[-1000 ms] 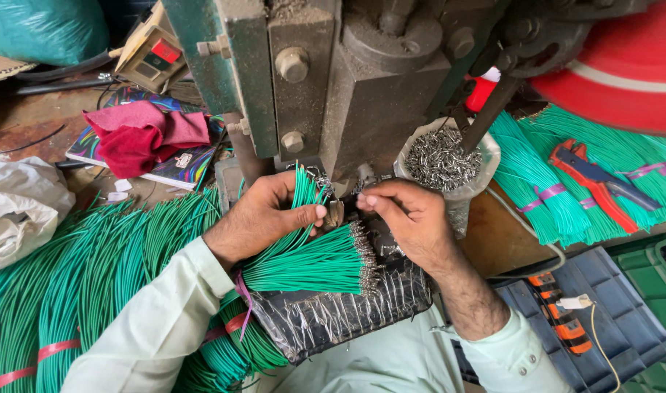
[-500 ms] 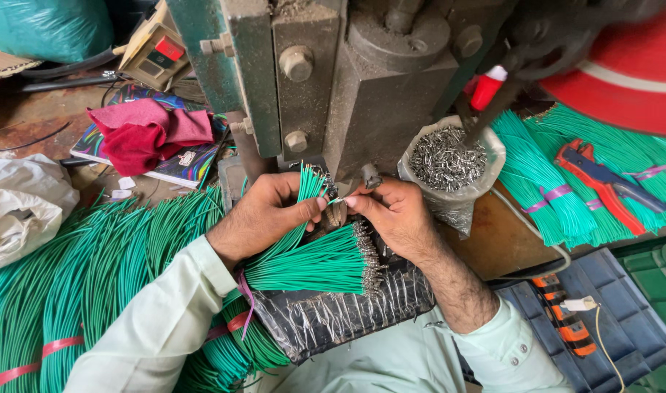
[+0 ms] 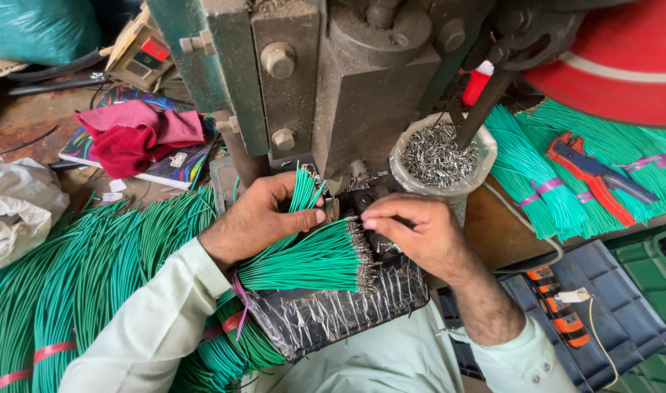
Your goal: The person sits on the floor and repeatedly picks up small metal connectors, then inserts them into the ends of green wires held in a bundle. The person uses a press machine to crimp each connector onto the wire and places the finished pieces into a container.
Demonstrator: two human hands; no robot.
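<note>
My left hand (image 3: pixel 264 215) grips a bundle of thin green wires (image 3: pixel 304 255) that fans out toward the right, its ends tipped with small metal terminals (image 3: pixel 362 251). A few wire ends stick up past the thumb. My right hand (image 3: pixel 417 233) pinches one small piece with thumb and forefinger just in front of the die of a grey metal press (image 3: pixel 347 87). Both hands meet at the base of the press, over a crinkled foil-covered pad (image 3: pixel 326 313).
A bowl of small metal terminals (image 3: pixel 438 153) stands right of the press. More green wire bundles lie at left (image 3: pixel 78 276) and right (image 3: pixel 537 175). Red-handled strippers (image 3: pixel 595 178), a red cloth (image 3: pixel 133 135), a white bag (image 3: pixel 16 207) and a dark crate (image 3: pixel 602 320) surround the spot.
My right hand has drawn slightly back from the press toward the wire ends. The left hand keeps its hold on the bundle.
</note>
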